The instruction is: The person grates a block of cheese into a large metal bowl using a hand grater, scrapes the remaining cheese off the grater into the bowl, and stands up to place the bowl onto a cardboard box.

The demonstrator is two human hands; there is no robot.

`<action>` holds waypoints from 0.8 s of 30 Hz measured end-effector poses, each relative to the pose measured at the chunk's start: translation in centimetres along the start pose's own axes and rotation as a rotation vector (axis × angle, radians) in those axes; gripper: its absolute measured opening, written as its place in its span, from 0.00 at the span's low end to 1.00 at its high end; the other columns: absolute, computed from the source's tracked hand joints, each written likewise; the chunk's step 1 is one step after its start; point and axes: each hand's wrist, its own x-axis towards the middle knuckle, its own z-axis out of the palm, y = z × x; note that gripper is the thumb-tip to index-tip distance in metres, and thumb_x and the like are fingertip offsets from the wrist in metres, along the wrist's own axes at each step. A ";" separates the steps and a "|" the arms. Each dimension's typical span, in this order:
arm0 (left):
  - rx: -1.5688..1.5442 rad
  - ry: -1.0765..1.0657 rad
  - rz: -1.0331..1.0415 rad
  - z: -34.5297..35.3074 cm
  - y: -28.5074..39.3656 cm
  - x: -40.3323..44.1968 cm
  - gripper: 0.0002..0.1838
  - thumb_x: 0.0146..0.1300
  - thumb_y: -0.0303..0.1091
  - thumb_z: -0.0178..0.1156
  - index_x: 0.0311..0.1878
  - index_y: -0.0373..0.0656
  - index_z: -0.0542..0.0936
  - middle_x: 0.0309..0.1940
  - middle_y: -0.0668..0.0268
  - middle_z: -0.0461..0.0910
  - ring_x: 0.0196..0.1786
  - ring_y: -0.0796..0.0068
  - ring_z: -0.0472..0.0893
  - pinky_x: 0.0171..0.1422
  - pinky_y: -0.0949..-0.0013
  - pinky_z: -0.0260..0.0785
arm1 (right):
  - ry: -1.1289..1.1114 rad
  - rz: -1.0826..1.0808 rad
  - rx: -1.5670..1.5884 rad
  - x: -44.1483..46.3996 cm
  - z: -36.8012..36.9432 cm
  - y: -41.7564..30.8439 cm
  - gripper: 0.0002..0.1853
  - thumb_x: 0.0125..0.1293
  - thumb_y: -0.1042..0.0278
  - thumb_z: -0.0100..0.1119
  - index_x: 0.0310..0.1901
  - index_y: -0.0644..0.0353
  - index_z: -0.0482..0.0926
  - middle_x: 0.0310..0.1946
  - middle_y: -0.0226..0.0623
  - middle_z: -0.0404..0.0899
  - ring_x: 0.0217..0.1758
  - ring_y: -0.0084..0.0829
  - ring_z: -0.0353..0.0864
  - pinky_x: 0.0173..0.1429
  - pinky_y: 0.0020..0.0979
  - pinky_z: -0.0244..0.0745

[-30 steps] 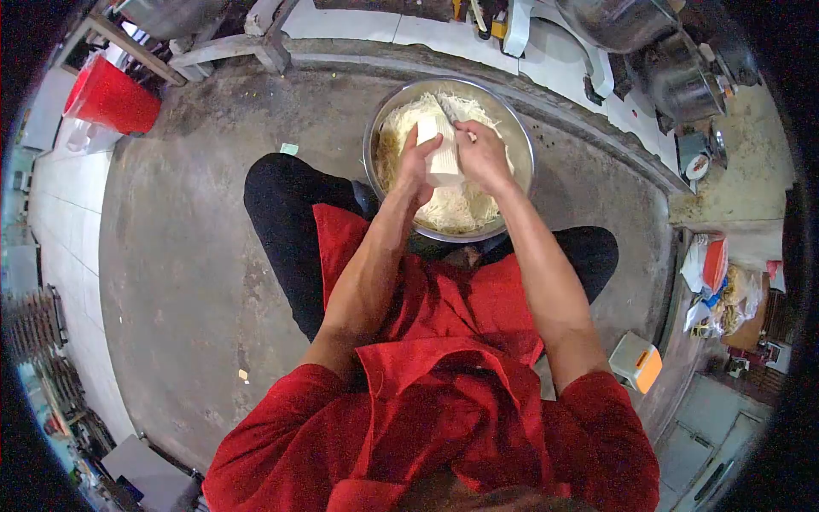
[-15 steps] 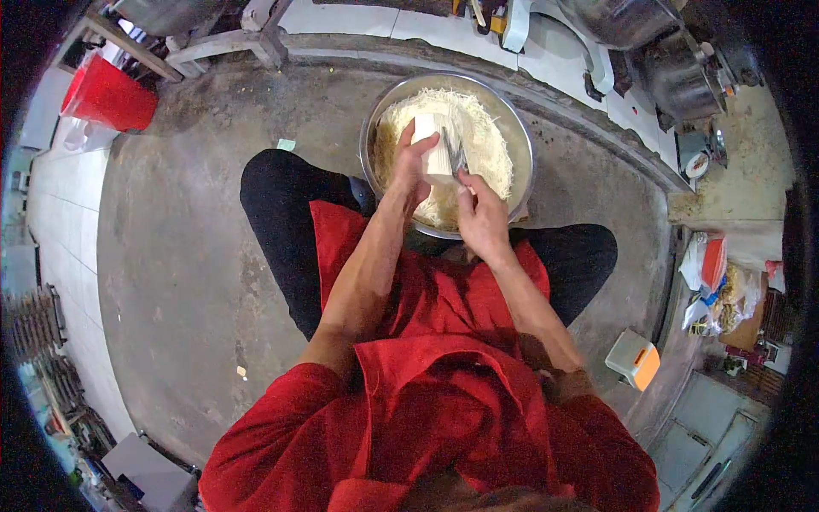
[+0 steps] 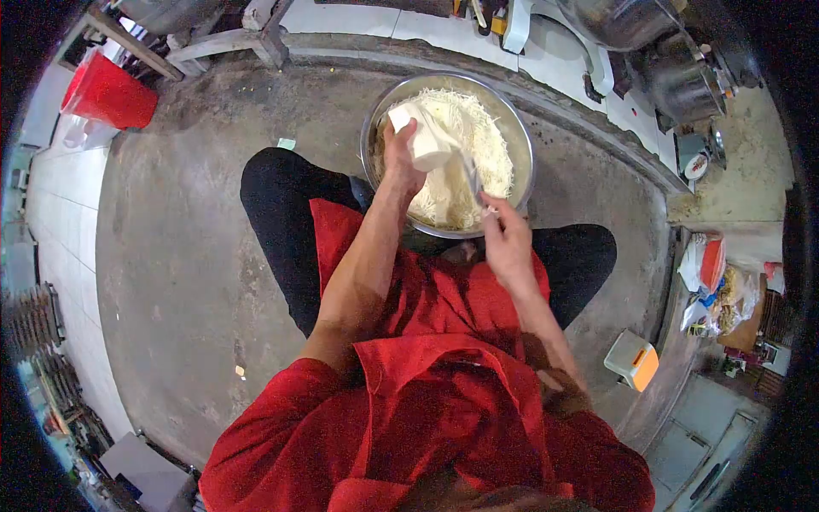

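Note:
A thick, pale, blocky piece of vegetable (image 3: pixel 426 150), its kind unclear, is held over a wide metal basin (image 3: pixel 526 162). My left hand (image 3: pixel 403 162) wraps round its left side. In my closed right hand (image 3: pixel 507 241) is the handle of a knife (image 3: pixel 472 177), its metal blade pointing up and smeared by motion. The blade is to the right of the piece; whether they touch I cannot tell. Fine whitish shreds (image 3: pixel 489 145) heap up inside the basin, below both hands.
The basin rests before my crossed legs (image 3: pixel 286 230) on a concrete floor (image 3: pixel 188 256). A low tiled ledge (image 3: pixel 426 32) runs behind it. To the left stands a red bin (image 3: pixel 111 94); a white and orange box (image 3: pixel 630 358) is at the lower right.
My left hand has tilted the pale piece and shifted it slightly left. My right hand and the knife have moved down and to the right, away from it.

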 end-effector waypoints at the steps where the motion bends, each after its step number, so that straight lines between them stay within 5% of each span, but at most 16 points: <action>1: -0.086 -0.114 -0.035 -0.3 -0.1 0.0 0.27 0.72 0.43 0.60 0.70 0.46 0.72 0.57 0.57 0.82 0.58 0.54 0.84 0.58 0.45 0.80 | 0.027 0.063 0.098 1.1 0.0 -0.3 0.18 0.78 0.69 0.56 0.65 0.61 0.81 0.37 0.32 0.83 0.34 0.22 0.78 0.41 0.26 0.75; 3: -0.168 -0.233 -0.064 -0.4 -0.2 0.2 0.27 0.73 0.46 0.60 0.71 0.44 0.72 0.58 0.56 0.82 0.59 0.53 0.84 0.59 0.45 0.80 | -0.074 0.431 0.401 3.1 -1.6 -2.6 0.19 0.79 0.68 0.55 0.68 0.59 0.78 0.33 0.30 0.80 0.25 0.16 0.70 0.26 0.23 0.65; 7: 0.002 -0.197 -0.085 -0.4 -0.9 0.0 0.28 0.75 0.47 0.58 0.70 0.40 0.72 0.60 0.54 0.81 0.59 0.53 0.84 0.62 0.47 0.79 | -0.074 0.419 0.535 7.3 -0.4 -2.0 0.20 0.79 0.67 0.55 0.69 0.58 0.76 0.33 0.29 0.80 0.19 0.14 0.63 0.19 0.22 0.56; 10: -0.012 -0.253 -0.118 -1.2 -1.6 0.6 0.27 0.76 0.47 0.57 0.70 0.40 0.72 0.59 0.54 0.82 0.57 0.54 0.85 0.62 0.48 0.80 | -0.159 0.319 0.293 10.4 0.3 -2.4 0.19 0.75 0.67 0.55 0.62 0.62 0.82 0.40 0.39 0.87 0.39 0.27 0.84 0.43 0.30 0.79; 13: 0.028 -0.224 -0.173 -0.5 -1.2 0.3 0.26 0.76 0.47 0.57 0.71 0.42 0.71 0.56 0.55 0.82 0.54 0.56 0.86 0.60 0.49 0.81 | -0.062 0.177 0.122 13.7 2.1 -1.7 0.18 0.74 0.65 0.55 0.60 0.61 0.84 0.46 0.44 0.90 0.46 0.35 0.89 0.50 0.36 0.82; 16: 0.108 -0.193 -0.157 0.5 -0.9 -0.5 0.25 0.76 0.44 0.60 0.70 0.45 0.70 0.52 0.56 0.83 0.51 0.58 0.86 0.55 0.50 0.82 | -0.050 0.033 -0.032 15.8 3.1 -2.5 0.17 0.74 0.65 0.55 0.58 0.60 0.85 0.50 0.47 0.90 0.51 0.41 0.90 0.56 0.42 0.82; 20: 0.081 -0.159 -0.119 0.5 -0.5 -0.3 0.23 0.74 0.41 0.63 0.66 0.44 0.70 0.49 0.58 0.82 0.48 0.59 0.86 0.50 0.54 0.83 | -0.082 0.057 -0.081 14.1 3.2 -4.8 0.15 0.74 0.65 0.56 0.56 0.60 0.86 0.46 0.51 0.89 0.50 0.46 0.90 0.56 0.43 0.82; 24: 0.062 -0.124 -0.069 -0.1 -0.2 0.1 0.22 0.71 0.37 0.65 0.64 0.41 0.74 0.48 0.58 0.83 0.48 0.61 0.86 0.51 0.55 0.82 | 0.003 -0.157 -0.126 10.6 4.0 -3.3 0.14 0.74 0.67 0.55 0.55 0.61 0.85 0.44 0.54 0.88 0.46 0.52 0.90 0.53 0.43 0.83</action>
